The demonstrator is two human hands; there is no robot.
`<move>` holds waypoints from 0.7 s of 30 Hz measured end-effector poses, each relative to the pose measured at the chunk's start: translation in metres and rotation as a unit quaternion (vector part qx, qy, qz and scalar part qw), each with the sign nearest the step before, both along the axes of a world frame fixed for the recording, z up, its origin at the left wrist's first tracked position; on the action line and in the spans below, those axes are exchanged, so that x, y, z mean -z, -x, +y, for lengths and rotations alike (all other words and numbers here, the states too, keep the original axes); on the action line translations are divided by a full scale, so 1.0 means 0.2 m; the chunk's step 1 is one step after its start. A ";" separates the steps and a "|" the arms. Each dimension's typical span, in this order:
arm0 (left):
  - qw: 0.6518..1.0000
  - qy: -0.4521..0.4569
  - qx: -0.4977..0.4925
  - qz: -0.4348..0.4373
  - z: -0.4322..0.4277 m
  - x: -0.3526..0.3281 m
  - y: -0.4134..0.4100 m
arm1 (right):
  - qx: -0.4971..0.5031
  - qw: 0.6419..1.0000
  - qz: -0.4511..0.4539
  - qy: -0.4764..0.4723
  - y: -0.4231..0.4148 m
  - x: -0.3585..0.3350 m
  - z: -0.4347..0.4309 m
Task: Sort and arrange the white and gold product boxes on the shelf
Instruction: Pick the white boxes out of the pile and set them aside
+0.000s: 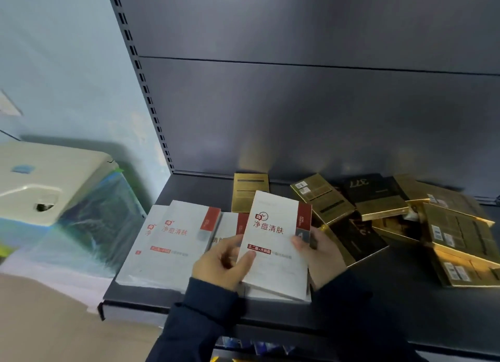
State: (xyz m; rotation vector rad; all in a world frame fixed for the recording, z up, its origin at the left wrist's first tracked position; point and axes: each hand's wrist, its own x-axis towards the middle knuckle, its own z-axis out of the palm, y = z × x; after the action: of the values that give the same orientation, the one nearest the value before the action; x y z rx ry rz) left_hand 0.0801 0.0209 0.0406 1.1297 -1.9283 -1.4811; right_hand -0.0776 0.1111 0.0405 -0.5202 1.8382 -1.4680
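Observation:
A white box with red print (276,240) is held tilted above the dark shelf (405,302). My left hand (224,261) grips its left edge, thumb on the front. My right hand (319,249) holds its right edge. Under and left of it lie other white boxes (176,242), overlapping near the shelf's front left. A gold box (247,191) lies flat behind them. To the right sits a loose heap of gold boxes (460,234) mixed with black-faced ones (368,188), lying at different angles.
The shelf's grey back panel (324,104) rises behind, with a slotted upright (146,91) at the left. A plastic-wrapped white appliance (54,188) stands left of the shelf. Coloured items show on a lower level (257,346).

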 end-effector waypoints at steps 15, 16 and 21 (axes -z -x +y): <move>0.922 0.291 0.029 -0.254 0.02 0.19 -0.05 | -0.081 0.962 0.232 -0.118 -0.22 0.14 -0.20; 0.921 0.291 0.040 -0.257 0.01 0.18 -0.03 | -0.083 0.965 0.223 -0.111 -0.21 0.13 -0.19; 0.888 0.344 0.066 -0.298 -0.03 0.11 0.02 | -0.094 0.977 0.177 -0.070 -0.15 0.11 -0.15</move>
State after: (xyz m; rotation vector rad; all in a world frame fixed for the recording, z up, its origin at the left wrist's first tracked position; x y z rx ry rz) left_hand 0.0762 0.0154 0.0179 1.1831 -2.6664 -0.3837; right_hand -0.0467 0.0812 0.0194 -0.9058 2.0806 -1.1635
